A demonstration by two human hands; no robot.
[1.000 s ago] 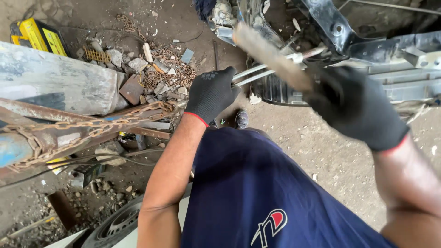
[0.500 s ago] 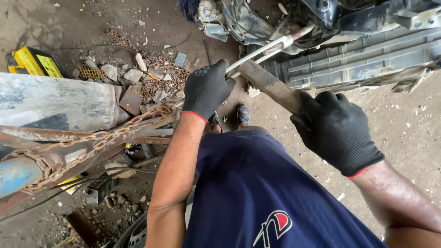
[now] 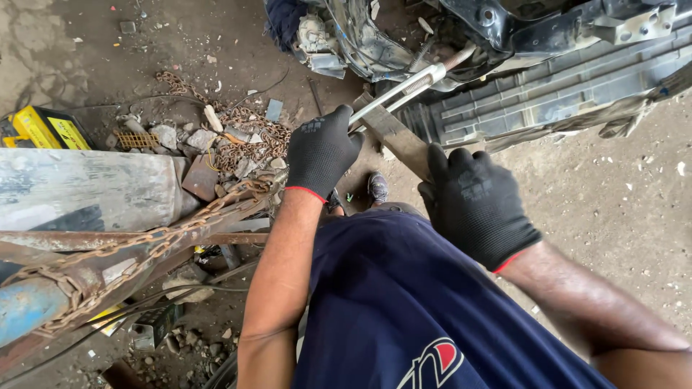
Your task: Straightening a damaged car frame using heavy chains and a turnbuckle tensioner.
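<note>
My left hand, in a black glove with a red cuff, grips the near end of a long silver metal wrench that reaches up and right into the dark underside of a vehicle. In its matching glove, my right hand closes around a flat rusty metal bar that lies just under the wrench and points the same way. My dark blue shirt fills the lower middle.
A rusty chain and rubble lie on the dirt floor at left. A rusted frame wrapped in chain and a grey slab stand at left. A yellow box sits far left. Grey ribbed panel at right.
My right hand has slid down the rusty bar toward my body. The view has tilted so the vehicle sits higher in frame. My left hand stays on the wrench.
</note>
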